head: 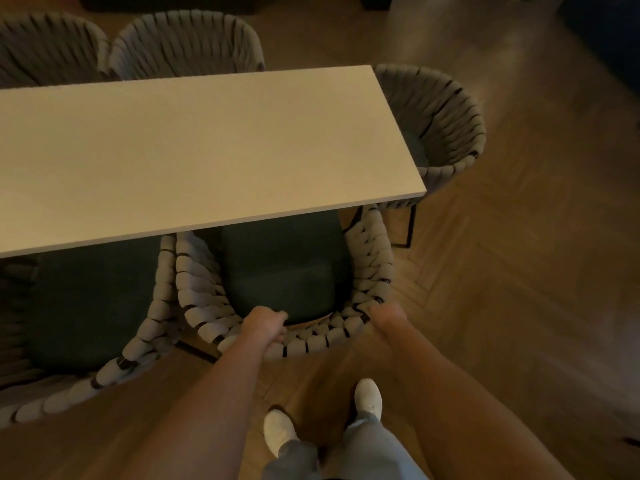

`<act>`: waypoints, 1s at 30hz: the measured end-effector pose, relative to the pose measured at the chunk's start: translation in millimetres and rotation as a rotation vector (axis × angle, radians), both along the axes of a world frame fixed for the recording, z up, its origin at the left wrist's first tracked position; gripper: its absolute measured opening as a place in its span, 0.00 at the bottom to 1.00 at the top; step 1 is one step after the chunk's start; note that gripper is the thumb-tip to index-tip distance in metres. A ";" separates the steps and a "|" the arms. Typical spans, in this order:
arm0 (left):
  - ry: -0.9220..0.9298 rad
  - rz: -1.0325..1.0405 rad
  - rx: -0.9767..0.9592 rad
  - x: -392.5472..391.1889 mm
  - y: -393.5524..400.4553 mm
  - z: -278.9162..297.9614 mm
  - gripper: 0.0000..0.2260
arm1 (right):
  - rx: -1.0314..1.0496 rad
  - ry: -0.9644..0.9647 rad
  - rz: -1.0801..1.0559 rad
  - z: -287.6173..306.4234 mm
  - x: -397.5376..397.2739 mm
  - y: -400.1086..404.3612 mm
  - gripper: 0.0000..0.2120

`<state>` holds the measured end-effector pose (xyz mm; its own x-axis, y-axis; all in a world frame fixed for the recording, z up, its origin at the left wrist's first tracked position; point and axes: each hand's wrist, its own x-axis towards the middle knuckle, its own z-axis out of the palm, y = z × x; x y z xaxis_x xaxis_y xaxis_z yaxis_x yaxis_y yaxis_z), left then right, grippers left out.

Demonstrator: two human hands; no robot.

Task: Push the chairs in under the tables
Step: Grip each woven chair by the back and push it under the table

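Herringbone wood floor runs under a long pale counter in dim, warm light. At the far left, beyond the counter's far edge, two woven chair backs stand side by side. On the near side, at the left, a neighbouring woven chair sits with its dark seat partly under the counter's near edge, its rim touching the chair beside it.

Next comes the middle chair, close to the counter's near right corner; the front of its dark cushion is tucked beneath the near edge, while its curved woven back still stands out on the floor. The left hand is on the top of that back rim, its fingers curled down and clenched around the woven band. The right hand rests against the rim further right; it is blurred, and I cannot tell whether its fingers are wrapped around the band or only pressed on it.

Below, two white shoes stand on the floor just behind the chair. Off the counter's right end, another woven chair faces inward, seat partly under that end.
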<state>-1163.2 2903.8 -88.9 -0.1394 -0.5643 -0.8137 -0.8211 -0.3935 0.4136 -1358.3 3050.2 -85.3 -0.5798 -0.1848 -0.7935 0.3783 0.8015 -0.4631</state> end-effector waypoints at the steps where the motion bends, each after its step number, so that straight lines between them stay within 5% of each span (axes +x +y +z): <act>1: 0.036 0.007 -0.008 -12.2 2.2 4.3 0.08 | 0.002 0.023 0.024 3.3 -9.1 1.3 0.08; 17: 0.262 0.136 -0.062 -293.2 74.6 49.7 0.07 | -0.024 0.108 0.360 36.0 -268.4 59.2 0.13; 21: 0.286 0.177 -0.068 -359.6 87.7 52.1 0.07 | -0.031 0.042 0.368 26.5 -345.0 60.5 0.22; 30: 0.263 0.283 -0.094 -495.5 46.1 37.0 0.09 | -0.092 0.185 0.410 57.7 -469.3 6.9 0.10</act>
